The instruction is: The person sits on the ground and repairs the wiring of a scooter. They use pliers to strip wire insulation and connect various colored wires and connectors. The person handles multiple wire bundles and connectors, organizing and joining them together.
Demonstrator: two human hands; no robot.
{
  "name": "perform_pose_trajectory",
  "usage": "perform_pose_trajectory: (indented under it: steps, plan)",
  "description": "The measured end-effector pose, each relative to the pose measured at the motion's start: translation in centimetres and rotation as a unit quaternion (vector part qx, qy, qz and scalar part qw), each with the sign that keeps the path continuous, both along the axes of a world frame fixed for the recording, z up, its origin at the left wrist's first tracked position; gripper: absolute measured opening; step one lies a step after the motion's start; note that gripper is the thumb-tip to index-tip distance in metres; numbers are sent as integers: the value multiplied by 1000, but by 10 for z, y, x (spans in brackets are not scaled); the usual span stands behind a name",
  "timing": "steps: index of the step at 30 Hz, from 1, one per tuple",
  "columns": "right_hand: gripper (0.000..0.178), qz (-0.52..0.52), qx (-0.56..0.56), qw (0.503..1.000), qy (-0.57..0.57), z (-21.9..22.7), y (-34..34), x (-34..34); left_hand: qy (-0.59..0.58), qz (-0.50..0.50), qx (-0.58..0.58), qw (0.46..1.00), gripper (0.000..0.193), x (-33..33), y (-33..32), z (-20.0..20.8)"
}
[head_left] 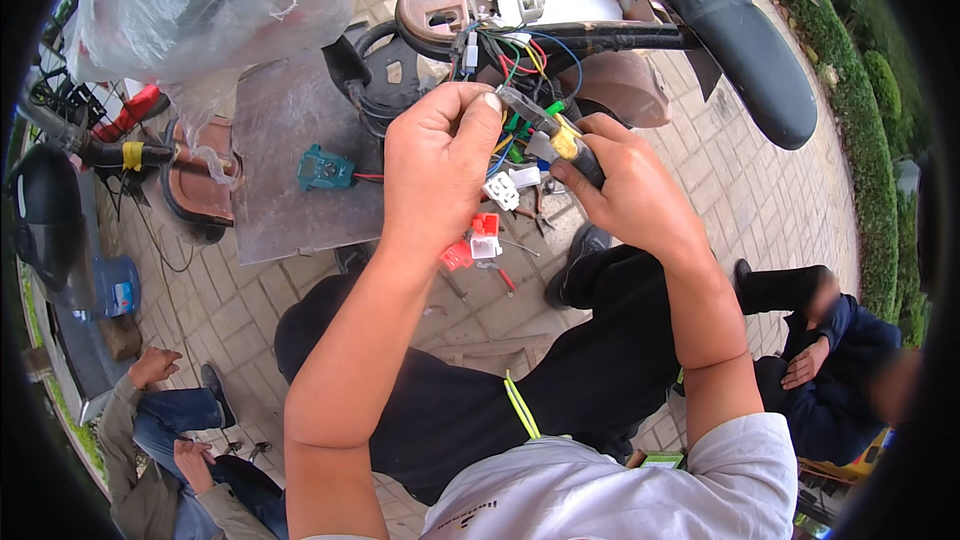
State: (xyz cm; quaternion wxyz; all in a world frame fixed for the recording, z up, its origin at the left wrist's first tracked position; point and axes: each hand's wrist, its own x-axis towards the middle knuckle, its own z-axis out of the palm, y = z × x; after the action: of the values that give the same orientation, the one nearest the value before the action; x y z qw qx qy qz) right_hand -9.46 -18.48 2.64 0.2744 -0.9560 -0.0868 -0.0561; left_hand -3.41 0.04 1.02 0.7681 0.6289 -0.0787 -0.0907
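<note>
Fine work at the tip of the plier-like tool (565, 143) seems the step in hand; the next move calls for steadiness. Grey-nosed, with a yellow-and-black handle, it slants before coloured wires (520, 55). The right hand (640, 185) grips it; the left hand (430, 145) pinches something, perhaps a wire end. White connectors (502, 192) show between the forearms.

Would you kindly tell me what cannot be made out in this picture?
Head view:
Left hand: anything pinched there is too small.
Yellow-and-black tool: handle ends hidden by the right hand.
Plastic sheet: folds veil what lies behind.
Person at lower left: head cut off by rim.
</note>
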Motion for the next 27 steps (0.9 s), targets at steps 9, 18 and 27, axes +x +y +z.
perform_pose_trajectory:
  steps: [9,18,27]
  plan:
    - [22,-12,-8,1000,-5,1,5,-2,-93,49,40,994,15,-2,-3,-4]
    - [24,12,91,995,49,3,5,-1,-57,54,9,997,19,-2,-4,-4]
    - [25,11,74,996,51,1,5,0,-77,60,41,994,18,-3,-4,0]
